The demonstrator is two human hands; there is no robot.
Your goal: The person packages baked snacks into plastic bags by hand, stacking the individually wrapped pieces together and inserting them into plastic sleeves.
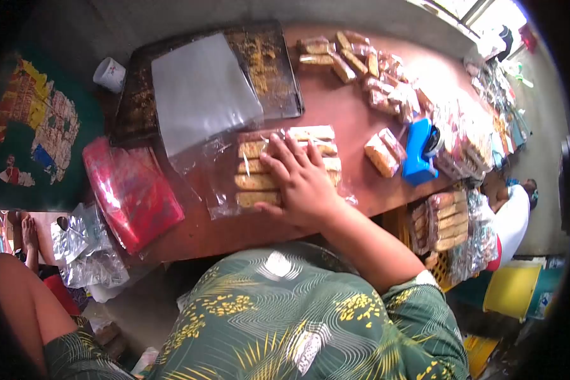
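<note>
My right hand (pixel 301 180) lies flat on a clear plastic pack of baked sticks (pixel 256 182), fingers spread. The sticks lie side by side in rows, and my hand covers part of them. Only my left forearm (pixel 9 304) shows at the lower left; the hand itself is out of sight. Right of the pack sits a small wrapped pair of baked pieces (pixel 384 152), beside a blue tape dispenser (pixel 418 155). Just behind the pack, clear plastic sheets (pixel 202 88) rest on a dark, crumb-stained baking tray (pixel 272 60).
Red plastic bags (pixel 133 196) lie at the table's left edge, near a white cup (pixel 109 75). Several wrapped baked pieces (pixel 345 57) are heaped at the back. Larger packs (pixel 446 221) stand off the right edge. Another person (pixel 512 218) is at the right.
</note>
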